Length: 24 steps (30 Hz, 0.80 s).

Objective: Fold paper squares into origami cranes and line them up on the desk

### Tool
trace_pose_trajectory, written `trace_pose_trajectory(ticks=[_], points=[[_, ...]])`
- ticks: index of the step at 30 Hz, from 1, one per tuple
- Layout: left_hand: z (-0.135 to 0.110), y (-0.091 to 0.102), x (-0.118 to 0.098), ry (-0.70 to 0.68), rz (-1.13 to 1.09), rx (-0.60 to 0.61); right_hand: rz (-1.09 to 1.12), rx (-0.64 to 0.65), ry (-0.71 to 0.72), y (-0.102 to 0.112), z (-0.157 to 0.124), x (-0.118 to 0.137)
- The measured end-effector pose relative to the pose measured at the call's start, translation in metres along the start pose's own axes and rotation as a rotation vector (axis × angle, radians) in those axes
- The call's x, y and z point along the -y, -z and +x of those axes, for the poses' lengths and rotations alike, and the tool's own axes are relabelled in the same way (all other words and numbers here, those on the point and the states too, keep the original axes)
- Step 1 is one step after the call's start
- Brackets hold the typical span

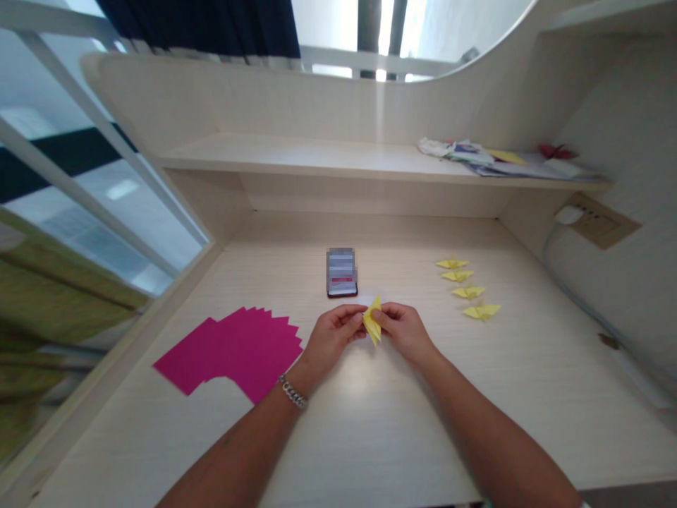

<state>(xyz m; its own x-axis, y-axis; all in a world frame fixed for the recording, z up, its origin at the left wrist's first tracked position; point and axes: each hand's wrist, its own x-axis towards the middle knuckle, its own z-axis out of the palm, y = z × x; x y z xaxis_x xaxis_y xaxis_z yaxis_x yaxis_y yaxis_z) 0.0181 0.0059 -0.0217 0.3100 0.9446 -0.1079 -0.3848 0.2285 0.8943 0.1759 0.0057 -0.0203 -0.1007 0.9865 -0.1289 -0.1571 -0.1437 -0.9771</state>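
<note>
In the head view, a folded yellow paper piece [372,319] is pinched above the table [370,423] between the closed fingers of the left hand [333,335] and right hand [405,330]. Fanned magenta paper sheets [233,349] lie to the left, a phone [341,272] just behind, and four yellow paper cranes [468,286] to the right.

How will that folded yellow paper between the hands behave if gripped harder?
Likely light and springy: the folded yellow paper keeps a pointed shape pinched between left hand and right hand. Probably crushes or creases easily, being thin paper.

Folded yellow piece [373,322]: thin matt paper, creased. Magenta sheets [238,349]: matt paper, smooth. Desk [370,437]: pale wood-grain finish, smooth, faint sheen noted. Bracelet [293,392]: polished metal links. Phone [341,272]: glossy dark casing
</note>
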Motion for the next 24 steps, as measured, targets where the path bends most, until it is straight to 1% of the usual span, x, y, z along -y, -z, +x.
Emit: trace_pose_trajectory(ticks=[4,11,13,18,24], points=[[-0.0001,0.0002,0.0016,-0.003,0.005,0.007,0.023,-0.010,0.004,-0.0010,-0.0007,-0.0002],[0.0011,0.0037,0.0048,0.018,0.098,-0.003,-0.097,-0.013,0.042,0.0009,-0.0010,0.0009],[0.0020,0.0040,0.0057,0.019,0.126,-0.022,-0.109,0.006,0.046,0.0011,-0.0012,0.0013],[0.0048,0.0039,0.0068,0.008,0.180,-0.088,-0.022,0.036,0.008,-0.0001,-0.0017,0.0017],[0.0038,0.0014,0.0056,-0.060,0.331,-0.142,-0.085,0.034,-0.016,0.0000,-0.0003,-0.0014]])
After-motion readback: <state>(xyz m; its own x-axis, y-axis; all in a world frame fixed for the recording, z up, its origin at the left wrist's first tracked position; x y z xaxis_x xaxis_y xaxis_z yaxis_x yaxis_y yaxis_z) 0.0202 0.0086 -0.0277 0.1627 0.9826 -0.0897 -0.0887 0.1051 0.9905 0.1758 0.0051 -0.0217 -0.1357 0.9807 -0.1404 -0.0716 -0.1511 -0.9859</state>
